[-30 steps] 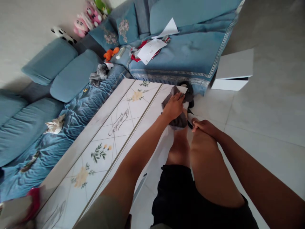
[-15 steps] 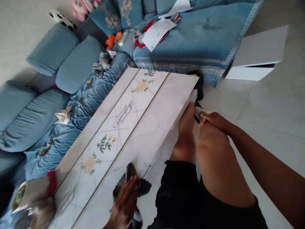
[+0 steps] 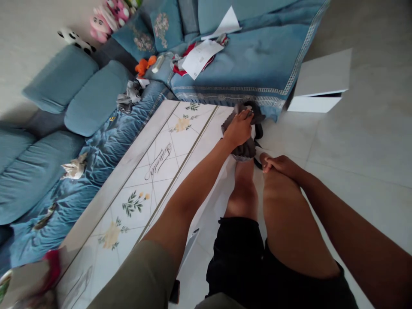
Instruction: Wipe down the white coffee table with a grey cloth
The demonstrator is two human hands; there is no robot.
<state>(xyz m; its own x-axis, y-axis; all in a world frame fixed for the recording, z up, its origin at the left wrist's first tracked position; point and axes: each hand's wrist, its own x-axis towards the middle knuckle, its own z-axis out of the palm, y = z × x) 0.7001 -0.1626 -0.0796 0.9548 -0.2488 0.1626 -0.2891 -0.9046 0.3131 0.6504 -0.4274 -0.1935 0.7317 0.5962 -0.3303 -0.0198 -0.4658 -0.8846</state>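
Note:
My left hand (image 3: pixel 238 128) presses a crumpled dark grey cloth (image 3: pixel 240 148) onto the far end of a white printed tabletop (image 3: pixel 167 189), its fingers lying over the cloth. The tabletop carries floral motifs and a script word. My right hand (image 3: pixel 280 166) rests on my right knee (image 3: pixel 283 193), holding nothing. Its fingers lie together, close to the table's far end but apart from the cloth. Part of the cloth's underside is hidden by my left hand.
A blue sofa (image 3: pixel 251 64) runs along the table, strewn with papers, plush toys and crumpled cloth. A black strap-like item (image 3: pixel 257 128) lies beyond the table end. A white box (image 3: pixel 318 81) stands on the tiled floor (image 3: pixel 363 128) at right. A red-and-white packet (image 3: pixel 28 279) sits at lower left.
My left hand and the cloth have swept from the near end of the tabletop back to its far end. My right hand stays at my knee. The view has shifted slightly.

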